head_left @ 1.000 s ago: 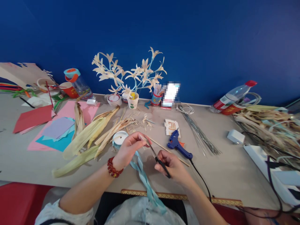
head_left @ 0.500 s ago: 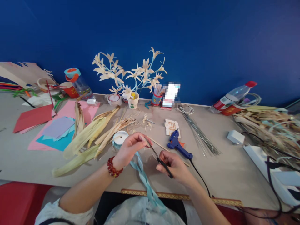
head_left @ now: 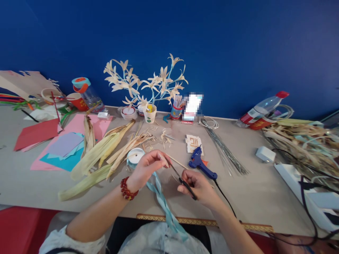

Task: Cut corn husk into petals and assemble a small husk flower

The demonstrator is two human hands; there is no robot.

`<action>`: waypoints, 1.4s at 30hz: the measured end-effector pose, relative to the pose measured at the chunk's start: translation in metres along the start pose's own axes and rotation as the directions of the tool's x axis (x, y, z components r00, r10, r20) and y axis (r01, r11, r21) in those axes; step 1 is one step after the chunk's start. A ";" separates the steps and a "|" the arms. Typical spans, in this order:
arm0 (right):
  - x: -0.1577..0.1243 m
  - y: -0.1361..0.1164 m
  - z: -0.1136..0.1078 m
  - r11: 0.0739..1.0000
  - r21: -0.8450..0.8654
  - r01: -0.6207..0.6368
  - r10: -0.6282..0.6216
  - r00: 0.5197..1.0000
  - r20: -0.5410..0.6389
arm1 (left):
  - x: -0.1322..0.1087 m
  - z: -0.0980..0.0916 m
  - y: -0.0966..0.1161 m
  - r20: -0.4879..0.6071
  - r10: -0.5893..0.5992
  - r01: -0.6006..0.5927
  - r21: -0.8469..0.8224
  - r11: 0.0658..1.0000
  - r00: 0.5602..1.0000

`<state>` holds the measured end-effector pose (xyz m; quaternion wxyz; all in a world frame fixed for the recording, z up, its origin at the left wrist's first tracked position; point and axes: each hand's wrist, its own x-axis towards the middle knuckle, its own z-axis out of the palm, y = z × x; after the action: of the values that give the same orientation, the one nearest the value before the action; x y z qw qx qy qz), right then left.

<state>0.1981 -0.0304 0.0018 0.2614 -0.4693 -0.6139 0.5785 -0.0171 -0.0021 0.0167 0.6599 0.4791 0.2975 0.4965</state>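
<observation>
Pinching a pale strip (head_left: 162, 157) between thumb and forefinger, the left hand (head_left: 147, 168) sits near the table's front edge, with a red bead bracelet (head_left: 128, 190) on its wrist. The right hand (head_left: 198, 186), at 3 o'clock from it, is clenched around black scissors (head_left: 182, 180). The blades point toward 10 o'clock and reach the strip; whether they are parted cannot be told. A light-blue ribbon (head_left: 162, 201) runs from under the left hand toward 5 o'clock, over the edge of the table (head_left: 251, 190). A ribbon spool (head_left: 134, 156) lies just beside the left hand at 11 o'clock, with corn husks (head_left: 97, 157) beyond it at 9 o'clock. At 1 o'clock of the right hand lies a blue glue gun (head_left: 202, 166), with a thin wooden stick (head_left: 180, 163) running just beside it.
</observation>
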 end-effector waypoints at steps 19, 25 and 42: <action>-0.012 0.004 -0.002 0.952 -0.287 -0.110 0.047 0.975 -0.216 | 0.000 0.000 -0.008 0.001 0.023 -0.023 0.068 0.997 1.000; -0.010 0.007 -0.001 0.999 -0.023 -0.037 0.034 0.994 -0.103 | -0.001 0.002 -0.008 -0.007 -0.010 0.010 0.036 0.999 1.000; -0.003 -0.003 0.010 0.389 -0.911 -0.138 -0.083 0.979 -0.184 | -0.001 0.003 -0.008 -0.018 -0.091 0.091 -0.022 0.996 0.996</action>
<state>0.1903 -0.0375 0.0035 0.0088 -0.6006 -0.7936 0.0969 -0.0120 -0.0039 0.0107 0.6838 0.4534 0.3202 0.4736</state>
